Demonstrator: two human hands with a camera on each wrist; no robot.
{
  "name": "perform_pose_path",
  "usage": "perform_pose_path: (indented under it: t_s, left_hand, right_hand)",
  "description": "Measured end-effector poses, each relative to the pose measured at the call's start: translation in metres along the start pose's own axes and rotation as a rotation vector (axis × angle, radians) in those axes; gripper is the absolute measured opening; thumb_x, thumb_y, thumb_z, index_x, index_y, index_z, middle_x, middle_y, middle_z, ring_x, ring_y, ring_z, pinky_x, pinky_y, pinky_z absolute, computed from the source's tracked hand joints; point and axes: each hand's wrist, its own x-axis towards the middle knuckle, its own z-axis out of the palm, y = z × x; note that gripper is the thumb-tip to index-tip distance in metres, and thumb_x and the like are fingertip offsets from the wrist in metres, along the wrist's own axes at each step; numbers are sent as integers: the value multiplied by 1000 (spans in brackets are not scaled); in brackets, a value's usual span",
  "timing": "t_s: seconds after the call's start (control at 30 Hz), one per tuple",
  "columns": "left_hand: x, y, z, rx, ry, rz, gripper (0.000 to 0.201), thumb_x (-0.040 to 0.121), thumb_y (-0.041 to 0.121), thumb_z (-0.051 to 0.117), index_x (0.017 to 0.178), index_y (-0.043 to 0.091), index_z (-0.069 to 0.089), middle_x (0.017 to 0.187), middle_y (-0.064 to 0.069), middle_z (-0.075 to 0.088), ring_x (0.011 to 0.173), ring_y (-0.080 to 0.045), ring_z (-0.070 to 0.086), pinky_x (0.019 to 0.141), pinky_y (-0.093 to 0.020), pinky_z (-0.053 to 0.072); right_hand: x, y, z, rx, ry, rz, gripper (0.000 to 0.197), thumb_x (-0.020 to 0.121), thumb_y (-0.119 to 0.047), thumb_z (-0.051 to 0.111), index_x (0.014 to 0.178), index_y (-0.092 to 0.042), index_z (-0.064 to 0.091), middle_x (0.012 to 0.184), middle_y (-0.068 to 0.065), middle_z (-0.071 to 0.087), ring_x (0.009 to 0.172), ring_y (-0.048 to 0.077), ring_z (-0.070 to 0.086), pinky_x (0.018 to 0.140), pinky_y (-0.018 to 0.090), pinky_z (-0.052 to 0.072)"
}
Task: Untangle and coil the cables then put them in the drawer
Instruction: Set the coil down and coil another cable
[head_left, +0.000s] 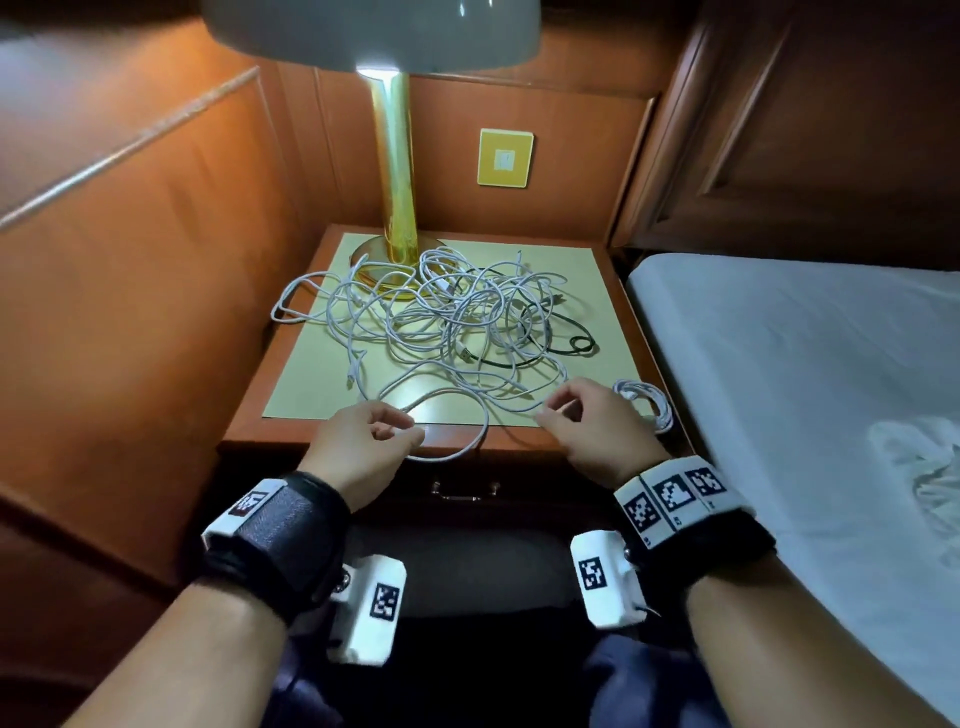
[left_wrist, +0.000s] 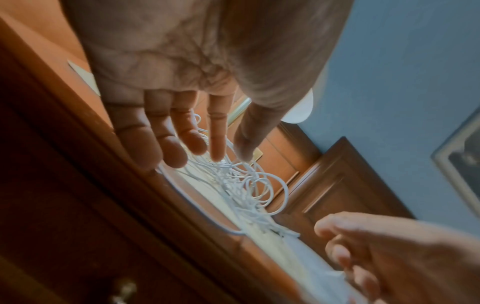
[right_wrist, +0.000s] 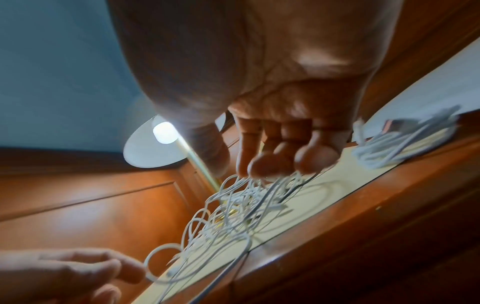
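At the near edge of the desk (head_left: 587, 244) we have left hand (head_left: 363, 447) and right hand (head_left: 592, 421) apart, each pinching one white strand, stretched left-right to feed coiling, we judge. Tangled cables (head_left: 441, 312) sprawl mid-desk; a coiled bundle (head_left: 649, 400) waits at right. Drawer (head_left: 465, 488) below is closed.

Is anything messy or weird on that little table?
Yes. White cables lie in one big knot on the nightstand, piled over the lamp base, with a black cable mixed in. One loop droops over the front edge.
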Motion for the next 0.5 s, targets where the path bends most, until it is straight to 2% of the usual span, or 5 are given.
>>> perform_pose_path:
  t_s: [0.13, 0.2, 0.33, 0.43, 0.5]
  left_hand:
    - [-7, -8, -3, 308, -152, 2, 44, 90, 30, 68, 133, 27, 57, 107, -12, 69, 103, -28, 65, 86, -32, 49]
    - [-6, -9, -2, 315, -211, 2, 52, 90, 28, 67, 140, 28, 52, 107, -13, 70, 100, -28, 65, 84, -30, 49]
    - [-2, -9, -3, 406, -255, -18, 30, 90, 32, 67, 120, 26, 63, 103, -4, 68, 97, -22, 64, 76, -25, 44]
    - [-1, -11, -7, 436, -283, -9, 9, 90, 32, 67, 90, 23, 69, 74, 8, 61, 74, -11, 58, 69, -24, 42]
    - [0, -14, -10, 448, -313, 3, 13, 91, 33, 68, 81, 24, 70, 74, 9, 63, 73, -7, 58, 71, -23, 43]
  right_hand:
    - [-1, -15, 35, -67, -232, -63, 25, 89, -39, 66, 111, -28, 60, 91, -7, 66, 83, 13, 67, 80, 29, 53]
    - [2, -20, 47, -131, -308, -67, 40, 88, -37, 68, 125, -28, 56, 95, -9, 64, 87, 11, 63, 79, 26, 48]
    - [13, -29, 60, -170, -348, -49, 59, 88, -31, 70, 142, -21, 47, 118, -3, 62, 102, 11, 58, 87, 22, 42]
    - [23, -37, 68, -168, -283, -39, 55, 93, -33, 63, 144, -17, 48, 134, 2, 61, 120, 17, 58, 99, 27, 42]
    - [27, -41, 73, -141, -228, -29, 52, 93, -34, 62, 141, -18, 51, 134, 3, 60, 119, 18, 58, 96, 26, 42]
